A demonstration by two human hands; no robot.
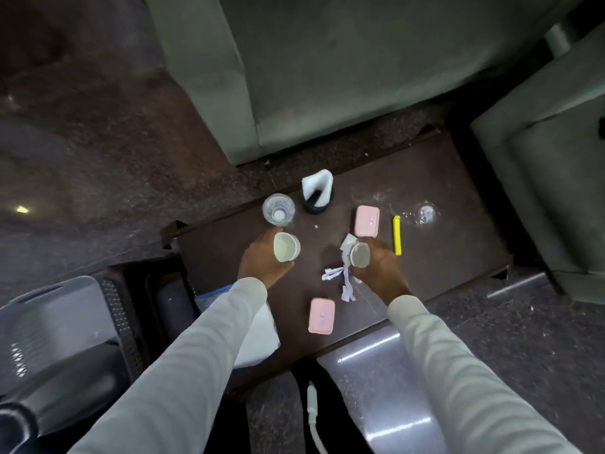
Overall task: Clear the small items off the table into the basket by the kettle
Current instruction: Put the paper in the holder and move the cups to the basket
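Two arms enter from the lower edge. Both wear long, loose sleeves, left sleeve [196, 348] and right sleeve [458, 371], pale off-white, softly creased, ending at the wrists. Left hand [262, 260] and right hand [381, 267] are bare: no gloves, rings or watch visible.

You have a single view, from the camera worn on your head, looking steeply down and forward over both sleeves onto the dark table [425, 204] from close above. The wide lens bends the edges, taking in the grey sofa [327, 77] beyond the table's far side, an armchair [540, 175] at the right and speckled floor [82, 126] at the left
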